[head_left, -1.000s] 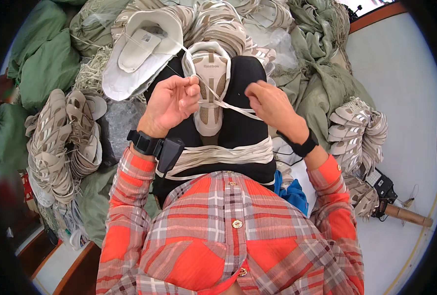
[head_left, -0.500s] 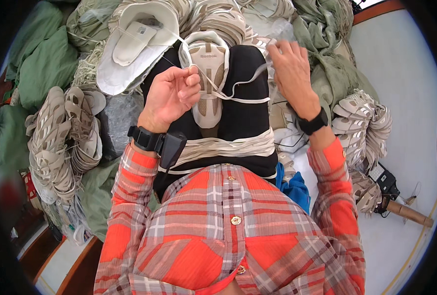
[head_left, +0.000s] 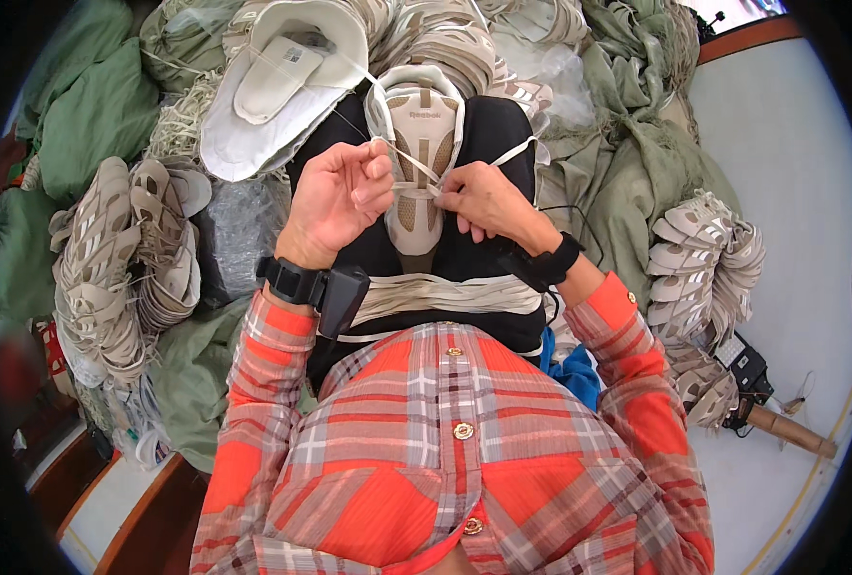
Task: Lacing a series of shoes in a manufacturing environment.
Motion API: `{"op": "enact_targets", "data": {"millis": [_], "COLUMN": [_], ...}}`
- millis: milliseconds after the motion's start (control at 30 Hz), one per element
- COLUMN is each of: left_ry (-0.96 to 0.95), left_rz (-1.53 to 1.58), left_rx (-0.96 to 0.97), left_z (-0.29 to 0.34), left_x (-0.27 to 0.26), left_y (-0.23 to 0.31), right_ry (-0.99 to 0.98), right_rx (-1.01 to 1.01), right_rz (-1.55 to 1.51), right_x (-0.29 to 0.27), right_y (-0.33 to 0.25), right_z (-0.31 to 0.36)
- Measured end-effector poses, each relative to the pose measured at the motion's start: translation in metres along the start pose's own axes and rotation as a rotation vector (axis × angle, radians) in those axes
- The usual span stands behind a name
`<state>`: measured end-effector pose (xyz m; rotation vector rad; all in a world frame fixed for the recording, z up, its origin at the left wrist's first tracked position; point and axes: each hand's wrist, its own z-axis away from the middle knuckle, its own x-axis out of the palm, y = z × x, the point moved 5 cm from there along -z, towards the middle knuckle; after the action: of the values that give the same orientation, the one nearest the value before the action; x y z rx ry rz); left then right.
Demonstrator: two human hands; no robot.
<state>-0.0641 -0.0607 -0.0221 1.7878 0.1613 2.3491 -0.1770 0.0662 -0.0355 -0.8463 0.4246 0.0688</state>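
Note:
A beige and tan shoe upper (head_left: 424, 125) lies upright between my black-clad thighs, its tongue toward the far side. A flat white shoelace (head_left: 412, 161) crosses its front. My left hand (head_left: 340, 206), to the left of the upper, is closed with thumb and fingertip pinching one end of the lace. Over the right side of the upper, my right hand (head_left: 491, 201) pinches the lace near the middle of the front. A loose stretch of lace trails from behind that hand toward the upper right. My right fingertips partly hide the crossing.
A bundle of white laces (head_left: 445, 299) lies across my lap. White shoe-shaped pieces (head_left: 230, 139) rest at the far left. Stacked beige uppers (head_left: 110, 278) stand on the left, with more stacked uppers (head_left: 699, 259) on the right. Green sacks (head_left: 95, 144) lie around.
My right hand has come in from the far right to the front of the upper, and the lace now crosses there. My left hand keeps its pinch beside the upper.

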Motion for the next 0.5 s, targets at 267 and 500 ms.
{"op": "enact_targets", "data": {"millis": [267, 500], "left_ry": [-0.029, -0.231], "left_rz": [0.039, 0.150], "left_rx": [0.019, 0.530], "left_z": [0.003, 0.120], "left_x": [-0.002, 0.043], "left_y": [-0.002, 0.144], "right_ry": [0.504, -0.203], "right_rx": [-0.702, 0.045], "right_rz": [0.642, -0.019], "right_x": [0.012, -0.030], "right_y": [-0.014, -0.010], "right_z": [0.010, 0.067]}}
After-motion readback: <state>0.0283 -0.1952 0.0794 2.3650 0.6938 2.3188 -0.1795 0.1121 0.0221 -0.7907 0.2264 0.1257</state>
